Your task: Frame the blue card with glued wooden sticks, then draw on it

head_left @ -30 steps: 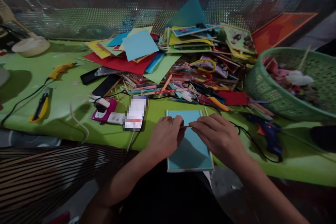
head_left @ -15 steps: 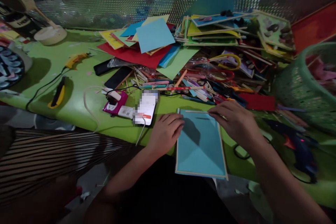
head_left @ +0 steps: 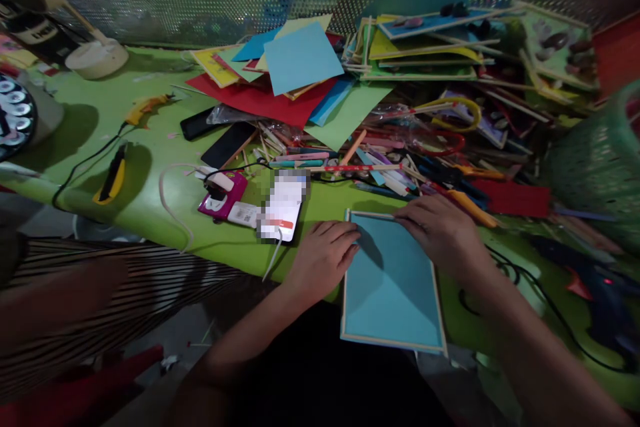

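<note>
A sheet of blue card [head_left: 393,287] edged with thin wooden sticks lies in front of me, its near end jutting past the table edge. My left hand [head_left: 325,257] is closed at the card's upper left side, fingers curled over that edge. At the far right corner, my right hand [head_left: 440,227] pinches the end of a thin wooden stick [head_left: 374,215], which lies along the card's far edge. The right fingertips are partly hidden behind the hand.
Left of the card lies a lit phone [head_left: 285,207] with a cable, beside a pink power strip [head_left: 223,197]. A glue gun [head_left: 595,287] rests at right. Behind are heaped pens, coloured paper [head_left: 303,57] and framed cards. A yellow cutter [head_left: 113,177] lies at left.
The stick in my right hand has come down onto the card's far edge. My left hand stays at the card's left side. The whole view has shifted slightly.
</note>
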Demonstrator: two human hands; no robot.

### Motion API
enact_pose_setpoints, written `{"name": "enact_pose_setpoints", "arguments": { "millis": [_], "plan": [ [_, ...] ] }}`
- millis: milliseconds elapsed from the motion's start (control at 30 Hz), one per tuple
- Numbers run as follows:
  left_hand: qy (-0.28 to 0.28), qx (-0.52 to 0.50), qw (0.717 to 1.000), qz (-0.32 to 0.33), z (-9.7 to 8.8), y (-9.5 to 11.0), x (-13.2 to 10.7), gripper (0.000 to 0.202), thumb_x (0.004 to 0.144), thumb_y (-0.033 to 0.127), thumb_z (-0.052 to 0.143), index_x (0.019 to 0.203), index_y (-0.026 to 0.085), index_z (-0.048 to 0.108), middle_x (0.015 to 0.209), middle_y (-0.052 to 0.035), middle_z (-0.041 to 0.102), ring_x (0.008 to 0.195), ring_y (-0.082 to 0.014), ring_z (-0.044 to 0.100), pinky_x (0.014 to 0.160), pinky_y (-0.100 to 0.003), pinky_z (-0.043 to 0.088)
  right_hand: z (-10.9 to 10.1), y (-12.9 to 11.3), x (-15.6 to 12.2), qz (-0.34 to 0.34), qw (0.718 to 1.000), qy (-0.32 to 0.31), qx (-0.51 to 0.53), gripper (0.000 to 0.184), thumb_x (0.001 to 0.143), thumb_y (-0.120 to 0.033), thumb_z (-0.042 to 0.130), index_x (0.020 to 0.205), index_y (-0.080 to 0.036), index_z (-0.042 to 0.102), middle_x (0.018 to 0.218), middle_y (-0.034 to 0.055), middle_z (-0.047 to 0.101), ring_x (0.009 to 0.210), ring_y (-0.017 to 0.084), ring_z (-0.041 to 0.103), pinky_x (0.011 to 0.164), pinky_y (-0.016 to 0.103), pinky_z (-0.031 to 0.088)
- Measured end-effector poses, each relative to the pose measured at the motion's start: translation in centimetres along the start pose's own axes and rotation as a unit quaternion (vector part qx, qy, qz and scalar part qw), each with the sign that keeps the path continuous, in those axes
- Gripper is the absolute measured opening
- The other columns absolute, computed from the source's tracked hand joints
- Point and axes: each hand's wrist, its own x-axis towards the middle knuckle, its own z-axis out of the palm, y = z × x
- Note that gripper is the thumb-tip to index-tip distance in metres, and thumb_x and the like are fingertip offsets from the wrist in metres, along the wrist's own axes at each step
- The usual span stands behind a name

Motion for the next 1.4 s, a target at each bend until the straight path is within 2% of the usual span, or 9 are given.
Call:
{"name": "enact_pose_setpoints", "arguments": {
  "millis": [267,500,767,900,1000,1100,1200,1400],
  "plan": [
    [-0.001,0.01,1.0,0.008,0.1,-0.1,0.1,0.028,0.109,0.026,0.051,0.128,0.016,0.068,0.137,-0.0071,0.072,0.121,-0.0225,0.066,0.104,-0.041,0.053,0.3,-0.1,0.0,-0.023,0.999,-0.007,-0.027,0.018,0.102,-0.022,0.061,0.098,-0.017,0.078,0.093,0.0102,0.075,0.088,0.025,0.067,0.079,0.038,0.051],
    [-0.067,0.08,0.994,0.017,-0.6,0.1,1.0,0.042,0.111,0.028,0.045,0.148,0.011,0.055,0.158,-0.0105,0.055,0.131,-0.0257,0.06,0.107,-0.041,0.05,-0.1,-0.6,0.3,-0.023,0.999,0.0,-0.033,0.021,0.103,-0.021,0.058,0.098,-0.017,0.078,0.091,0.0101,0.075,0.085,0.025,0.065,0.076,0.036,0.051],
    [-0.073,0.099,0.992,0.006,-0.4,0.1,1.2,0.042,0.109,0.029,0.048,0.147,0.011,0.057,0.156,-0.0114,0.058,0.12,-0.0247,0.062,0.106,-0.04,0.05,0.3,-0.4,0.2,-0.01,0.999,-0.008,-0.03,0.019,0.102,-0.02,0.058,0.099,-0.018,0.077,0.094,0.0095,0.075,0.085,0.025,0.066,0.077,0.037,0.052],
    [-0.067,0.098,0.993,0.006,-0.2,0.0,1.2,0.041,0.109,0.028,0.049,0.146,0.012,0.058,0.156,-0.0103,0.057,0.118,-0.025,0.062,0.105,-0.04,0.051,-0.1,-0.4,0.2,-0.009,1.0,0.018,-0.017,0.019,0.103,-0.022,0.059,0.099,-0.017,0.076,0.093,0.0098,0.076,0.084,0.025,0.068,0.078,0.037,0.054],
    [-0.058,0.096,0.994,0.006,-0.2,-0.1,1.2,0.041,0.109,0.029,0.049,0.145,0.012,0.059,0.156,-0.0095,0.058,0.118,-0.0253,0.062,0.104,-0.041,0.051,-1.3,-0.1,-0.4,0.018,0.998,0.059,-0.009,0.018,0.102,-0.022,0.059,0.101,-0.018,0.077,0.095,0.0102,0.078,0.086,0.025,0.07,0.079,0.038,0.055],
    [-0.05,0.093,0.994,0.015,-0.3,-0.1,1.2,0.041,0.109,0.029,0.048,0.145,0.012,0.059,0.155,-0.0084,0.059,0.118,-0.025,0.062,0.105,-0.04,0.052,-2.9,0.1,-1.6,0.077,0.992,0.096,-0.013,0.016,0.101,-0.022,0.062,0.104,-0.021,0.078,0.097,0.0088,0.078,0.088,0.026,0.071,0.081,0.039,0.055],
    [-0.043,0.095,0.994,0.02,-0.2,-0.2,1.3,0.041,0.109,0.029,0.048,0.145,0.014,0.059,0.153,-0.0082,0.061,0.118,-0.0247,0.063,0.104,-0.04,0.052,-4.0,0.1,-3.1,0.114,0.987,0.114,-0.02,0.015,0.1,-0.024,0.064,0.104,-0.023,0.078,0.097,0.0078,0.079,0.087,0.026,0.071,0.081,0.041,0.054],
    [-0.037,0.104,0.994,0.027,0.1,-0.5,1.1,0.042,0.11,0.029,0.047,0.145,0.012,0.06,0.152,-0.0098,0.062,0.119,-0.0261,0.063,0.105,-0.042,0.051,-3.1,0.3,-5.0,0.099,0.988,0.115,-0.006,0.017,0.099,-0.02,0.063,0.105,-0.022,0.079,0.096,0.0077,0.079,0.091,0.025,0.073,0.085,0.04,0.055]
  ]
}}
